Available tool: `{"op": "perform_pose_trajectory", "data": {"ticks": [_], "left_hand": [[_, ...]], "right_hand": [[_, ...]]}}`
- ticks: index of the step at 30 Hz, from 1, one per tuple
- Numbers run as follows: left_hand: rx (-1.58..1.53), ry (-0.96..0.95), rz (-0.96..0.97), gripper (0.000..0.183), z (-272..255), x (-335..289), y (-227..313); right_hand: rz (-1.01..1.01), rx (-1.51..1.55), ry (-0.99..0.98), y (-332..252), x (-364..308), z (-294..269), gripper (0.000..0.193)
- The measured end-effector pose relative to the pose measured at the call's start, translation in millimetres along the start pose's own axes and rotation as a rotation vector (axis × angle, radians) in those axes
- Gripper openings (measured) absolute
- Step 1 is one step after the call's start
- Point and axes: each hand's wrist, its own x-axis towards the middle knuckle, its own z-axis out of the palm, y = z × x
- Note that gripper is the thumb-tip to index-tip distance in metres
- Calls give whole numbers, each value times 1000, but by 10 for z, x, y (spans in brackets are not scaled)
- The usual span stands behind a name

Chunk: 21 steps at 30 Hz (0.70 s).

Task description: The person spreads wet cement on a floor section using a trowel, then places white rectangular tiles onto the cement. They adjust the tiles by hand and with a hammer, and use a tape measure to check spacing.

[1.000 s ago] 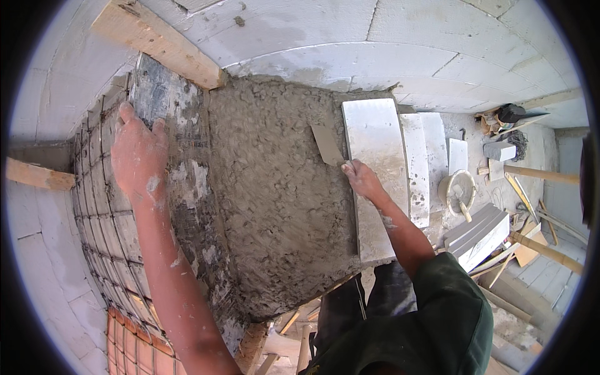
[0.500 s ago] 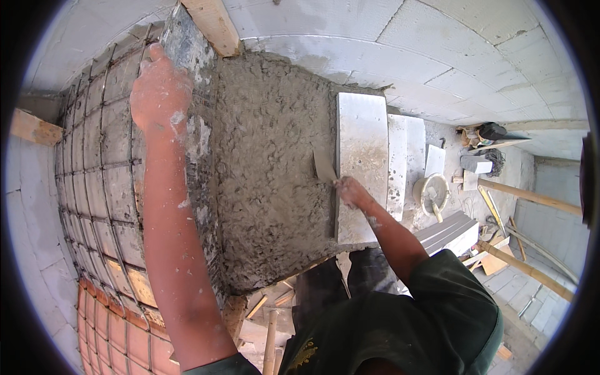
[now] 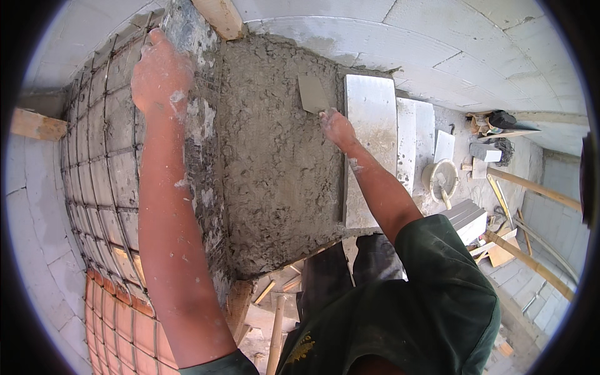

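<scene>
My right hand [image 3: 339, 130] is closed round the handle of a trowel [image 3: 312, 94]. Its flat grey blade lies against the wet concrete [image 3: 269, 156], near the far end of the freshly filled strip. On the left, my left hand [image 3: 162, 75] is a closed fist at the upper edge of a mortar-smeared form board [image 3: 205, 144], beside the rebar mesh [image 3: 103, 150]. Whatever its fingers wrap round is hidden beneath the hand. White block steps [image 3: 370, 144] border the concrete on the right, under my right forearm.
A wooden beam [image 3: 222, 17] juts in at the top, by the white block wall [image 3: 437, 37]. Beyond the steps stand a bucket [image 3: 440, 178] with a tool in it and stacked grey blocks [image 3: 465, 219]. Timber poles [image 3: 531, 265] slant across the right.
My right hand has carried the trowel farther away and slightly left over the concrete, off the block step's edge. My left hand stays at the board. The view has shifted a little.
</scene>
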Motion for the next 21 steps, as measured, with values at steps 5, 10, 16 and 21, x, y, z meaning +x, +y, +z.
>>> {"op": "perform_pose_trajectory", "data": {"ticks": [5, 10, 16, 21], "left_hand": [[-22, -74, -73, 51, -7, 22, 38], [-40, -82, -67, 51, -82, 25, 77], [51, -102, -96, 54, -70, 20, 117], [126, -105, -94, 58, -41, 27, 118]], "right_hand": [[16, 26, -156, 754, -1246, 276, 37], [276, 53, -327, 694, -3170, 333, 35], [236, 330, -211, 323, -3249, 216, 38], [216, 526, -182, -25, -2563, 403, 39]]}}
